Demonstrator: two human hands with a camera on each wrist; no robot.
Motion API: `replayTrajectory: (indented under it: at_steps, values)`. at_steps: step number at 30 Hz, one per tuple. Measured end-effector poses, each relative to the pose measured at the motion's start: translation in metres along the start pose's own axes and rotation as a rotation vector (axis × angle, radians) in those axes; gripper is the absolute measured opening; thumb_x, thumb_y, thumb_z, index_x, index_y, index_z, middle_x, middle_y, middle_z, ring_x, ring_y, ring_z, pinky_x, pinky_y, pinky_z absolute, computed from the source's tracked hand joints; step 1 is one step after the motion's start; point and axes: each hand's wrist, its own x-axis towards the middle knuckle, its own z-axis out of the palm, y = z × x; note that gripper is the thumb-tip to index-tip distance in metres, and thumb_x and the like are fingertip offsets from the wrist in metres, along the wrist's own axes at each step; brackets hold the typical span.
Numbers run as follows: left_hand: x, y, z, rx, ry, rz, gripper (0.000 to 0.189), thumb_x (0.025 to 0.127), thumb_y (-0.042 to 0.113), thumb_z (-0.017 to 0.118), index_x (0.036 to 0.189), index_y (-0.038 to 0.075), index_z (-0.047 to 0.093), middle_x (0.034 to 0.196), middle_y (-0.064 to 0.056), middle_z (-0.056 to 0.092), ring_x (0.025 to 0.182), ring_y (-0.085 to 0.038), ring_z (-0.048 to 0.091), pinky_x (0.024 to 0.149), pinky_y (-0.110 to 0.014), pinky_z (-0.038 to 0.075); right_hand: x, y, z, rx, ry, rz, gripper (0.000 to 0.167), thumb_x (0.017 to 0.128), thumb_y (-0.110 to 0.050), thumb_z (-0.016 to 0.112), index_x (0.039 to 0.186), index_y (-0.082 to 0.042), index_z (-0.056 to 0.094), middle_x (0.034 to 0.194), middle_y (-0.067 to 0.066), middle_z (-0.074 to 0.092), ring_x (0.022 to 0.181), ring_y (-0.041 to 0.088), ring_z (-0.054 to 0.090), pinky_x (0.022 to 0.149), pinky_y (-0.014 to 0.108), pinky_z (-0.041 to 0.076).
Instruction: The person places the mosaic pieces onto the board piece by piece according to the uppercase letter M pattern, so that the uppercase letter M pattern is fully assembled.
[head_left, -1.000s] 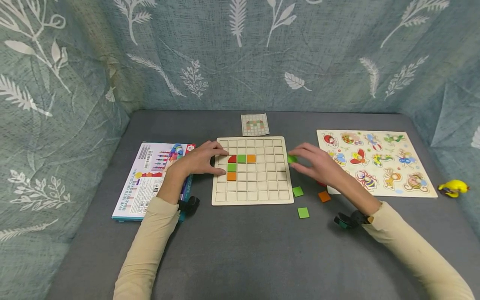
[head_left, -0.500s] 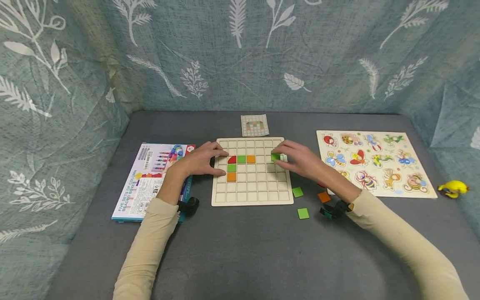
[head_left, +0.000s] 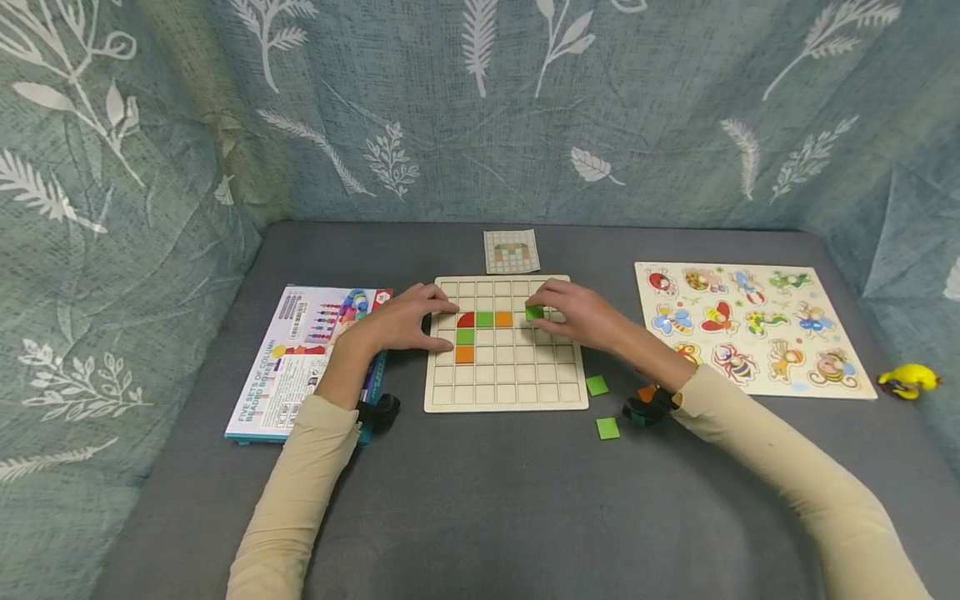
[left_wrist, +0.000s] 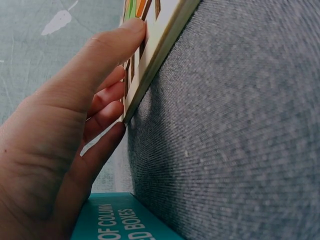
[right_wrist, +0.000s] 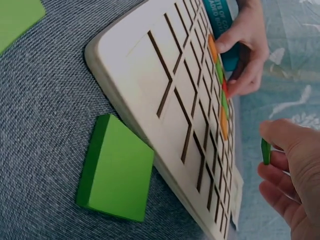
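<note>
A cream wooden grid board (head_left: 506, 398) lies in the middle of the table. My left hand (head_left: 405, 318) rests at its left edge, thumb and fingertips on the border beside the placed tiles. On the grid sit a red tile with a curved edge (head_left: 466, 320), green tiles (head_left: 484, 319) and orange tiles (head_left: 464, 355), forming a corner. Over the right part of the board, my right hand (head_left: 581, 315) pinches a green square tile (right_wrist: 265, 151) between thumb and fingers. In the right wrist view this tile is held on edge, above the board surface.
Two loose green tiles (head_left: 597, 385) and an orange tile (head_left: 647, 392) lie right of the board. A small pattern card (head_left: 512, 252) lies behind it. A boxed bead set (head_left: 258, 383) is at left; an insect puzzle board (head_left: 772, 321) and yellow toy (head_left: 909, 378) are at right.
My right hand has carried the green tile leftward from beyond the board's right edge to over its grid. The left hand has stayed in place.
</note>
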Motion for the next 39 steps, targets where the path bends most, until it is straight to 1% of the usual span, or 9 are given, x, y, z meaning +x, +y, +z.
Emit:
replayTrajectory:
  at_steps: [3, 8, 12, 18, 23, 28, 31, 34, 39]
  values:
    - [0.000, 0.000, -0.001, 0.003, 0.001, -0.001, 0.066, 0.080, 0.048, 0.075, 0.135, 0.015, 0.058, 0.132, -0.005, 0.050, 0.119, -0.022, 0.045, 0.100, -0.045, 0.043, 0.002, 0.001, 0.004, -0.023, 0.012, -0.026, 0.024, 0.087, -0.017, 0.073, 0.108, -0.006, 0.070, 0.103, 0.008, 0.066, 0.092, 0.020, 0.064, 0.077, 0.036, 0.054]
    - [0.000, 0.001, -0.001, 0.001, -0.005, -0.005, 0.065, 0.081, 0.047, 0.075, 0.135, 0.015, 0.058, 0.133, -0.006, 0.050, 0.119, -0.023, 0.045, 0.101, -0.045, 0.043, 0.006, 0.003, 0.014, -0.083, -0.021, -0.043, 0.024, 0.087, -0.018, 0.073, 0.108, -0.007, 0.070, 0.101, 0.008, 0.065, 0.087, 0.019, 0.064, 0.071, 0.034, 0.053]
    - [-0.001, 0.002, 0.000, -0.002, -0.008, -0.005, 0.065, 0.081, 0.047, 0.075, 0.135, 0.015, 0.058, 0.133, -0.006, 0.050, 0.120, -0.023, 0.045, 0.101, -0.045, 0.043, 0.008, 0.004, 0.021, -0.101, -0.041, -0.037, 0.022, 0.088, -0.018, 0.071, 0.108, -0.009, 0.069, 0.101, 0.008, 0.065, 0.088, 0.018, 0.063, 0.071, 0.033, 0.054]
    - [-0.001, 0.004, 0.000, -0.004, -0.009, -0.009, 0.065, 0.081, 0.047, 0.074, 0.136, 0.016, 0.058, 0.133, -0.006, 0.050, 0.120, -0.022, 0.045, 0.101, -0.045, 0.043, 0.009, 0.005, 0.026, -0.124, -0.031, -0.033, 0.019, 0.088, -0.019, 0.071, 0.105, -0.010, 0.070, 0.100, 0.007, 0.066, 0.089, 0.019, 0.064, 0.072, 0.033, 0.055]
    - [-0.002, 0.004, -0.001, 0.000, -0.002, -0.004, 0.065, 0.081, 0.047, 0.075, 0.136, 0.015, 0.058, 0.133, -0.006, 0.050, 0.120, -0.023, 0.045, 0.100, -0.045, 0.043, 0.012, 0.005, 0.027, -0.125, -0.053, -0.007, 0.016, 0.090, -0.021, 0.070, 0.103, -0.012, 0.070, 0.100, 0.006, 0.066, 0.090, 0.019, 0.063, 0.072, 0.033, 0.054]
    - [-0.002, 0.001, -0.001, 0.003, -0.002, -0.011, 0.065, 0.081, 0.047, 0.074, 0.136, 0.016, 0.058, 0.133, -0.006, 0.050, 0.119, -0.022, 0.045, 0.100, -0.045, 0.043, 0.015, 0.003, 0.028, -0.097, -0.084, 0.034, 0.014, 0.091, -0.020, 0.069, 0.101, -0.011, 0.071, 0.101, 0.005, 0.067, 0.093, 0.020, 0.063, 0.075, 0.034, 0.054]
    - [-0.002, -0.001, -0.001, 0.006, -0.001, -0.016, 0.065, 0.081, 0.047, 0.074, 0.136, 0.016, 0.058, 0.133, -0.005, 0.049, 0.118, -0.022, 0.045, 0.099, -0.044, 0.043, 0.016, 0.002, 0.029, -0.088, -0.080, 0.035, 0.012, 0.090, -0.020, 0.069, 0.097, -0.011, 0.071, 0.100, 0.005, 0.067, 0.092, 0.021, 0.062, 0.075, 0.034, 0.053]
    - [-0.002, 0.000, -0.001, 0.007, -0.005, -0.014, 0.065, 0.081, 0.047, 0.074, 0.136, 0.016, 0.058, 0.133, -0.005, 0.049, 0.118, -0.022, 0.044, 0.098, -0.044, 0.043, 0.015, -0.001, 0.029, -0.106, -0.061, 0.030, 0.009, 0.089, -0.019, 0.070, 0.094, -0.011, 0.072, 0.098, 0.005, 0.067, 0.090, 0.020, 0.061, 0.074, 0.033, 0.053]
    - [-0.001, 0.001, 0.000, 0.007, -0.008, -0.002, 0.064, 0.082, 0.047, 0.074, 0.136, 0.016, 0.058, 0.132, -0.005, 0.049, 0.117, -0.022, 0.044, 0.097, -0.043, 0.043, 0.009, -0.004, 0.029, -0.129, -0.040, 0.034, 0.008, 0.089, -0.017, 0.071, 0.092, -0.010, 0.072, 0.097, 0.006, 0.066, 0.089, 0.021, 0.061, 0.072, 0.032, 0.054]
